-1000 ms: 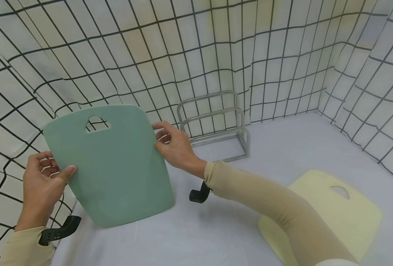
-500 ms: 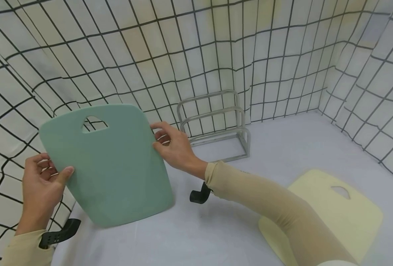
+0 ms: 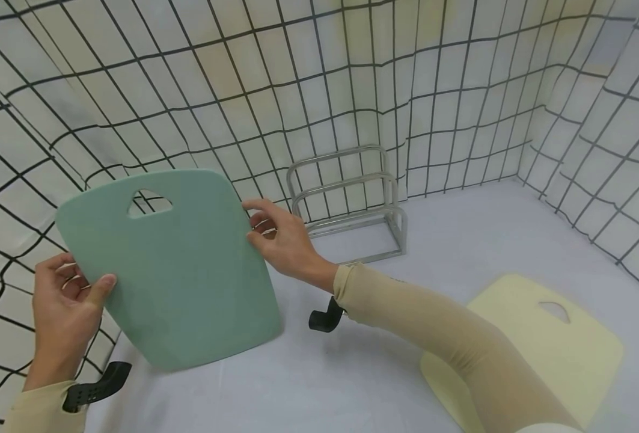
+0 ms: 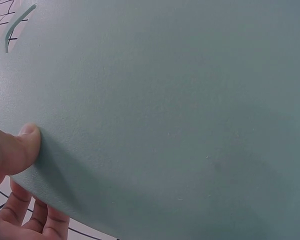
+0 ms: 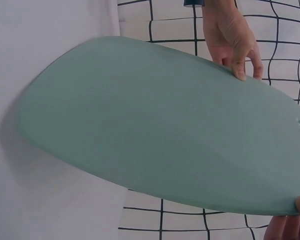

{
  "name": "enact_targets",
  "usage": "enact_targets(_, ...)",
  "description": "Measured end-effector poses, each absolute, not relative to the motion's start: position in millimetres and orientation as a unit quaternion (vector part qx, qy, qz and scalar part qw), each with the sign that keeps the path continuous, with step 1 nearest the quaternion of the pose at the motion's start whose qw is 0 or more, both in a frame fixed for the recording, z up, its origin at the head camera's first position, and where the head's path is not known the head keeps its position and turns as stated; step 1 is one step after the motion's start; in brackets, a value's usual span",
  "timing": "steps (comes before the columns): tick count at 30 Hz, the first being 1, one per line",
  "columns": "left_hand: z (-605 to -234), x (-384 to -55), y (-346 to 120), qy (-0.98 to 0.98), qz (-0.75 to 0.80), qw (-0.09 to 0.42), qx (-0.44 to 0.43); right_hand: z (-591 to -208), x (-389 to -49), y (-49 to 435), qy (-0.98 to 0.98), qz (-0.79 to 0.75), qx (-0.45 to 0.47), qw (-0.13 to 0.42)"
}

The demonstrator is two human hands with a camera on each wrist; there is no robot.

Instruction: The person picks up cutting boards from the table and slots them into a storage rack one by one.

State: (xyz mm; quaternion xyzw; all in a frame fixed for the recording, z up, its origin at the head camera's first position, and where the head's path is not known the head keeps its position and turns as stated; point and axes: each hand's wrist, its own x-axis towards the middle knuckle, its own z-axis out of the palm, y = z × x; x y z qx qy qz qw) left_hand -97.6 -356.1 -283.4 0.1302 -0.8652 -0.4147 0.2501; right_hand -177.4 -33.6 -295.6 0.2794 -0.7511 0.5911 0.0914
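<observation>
A green cutting board (image 3: 178,276) with a handle hole near its top stands tilted at the left of the head view, its lower edge close over the white table. My left hand (image 3: 67,313) grips its left edge, thumb on the near face and fingers behind. At the opposite edge, my right hand (image 3: 284,237) pinches the board between thumb and fingers. The left wrist view is mostly filled by the board's face (image 4: 160,115), with the left thumb (image 4: 22,150) pressed on it. Both hands show on opposite edges of the board (image 5: 155,125) in the right wrist view.
Behind the right hand stands a metal rack (image 3: 397,225) with upright loops. A pale yellow cutting board (image 3: 546,355) lies flat at the right, partly covered by the right sleeve (image 3: 433,319). Grid-patterned cloth walls (image 3: 319,90) enclose the table (image 3: 460,240) at the back and sides.
The green board's top has shifted slightly left, the left hand moving with it. The right hand has moved a little left too. Both hands have kept their grip.
</observation>
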Motion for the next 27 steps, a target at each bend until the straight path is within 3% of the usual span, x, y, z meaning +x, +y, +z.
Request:
enact_targets(10,-283.9,-91.9,-355.2,-0.863,-0.412,0.263,0.129,-296.8,-177.6,-34.9,-0.743,0.590,0.298,0.104)
enact_targets(27,-280.3,-88.1,-363.9,-0.890,-0.381,0.225,0.106,-295.8,-177.5,-34.3,-0.757,0.558,0.315,0.126)
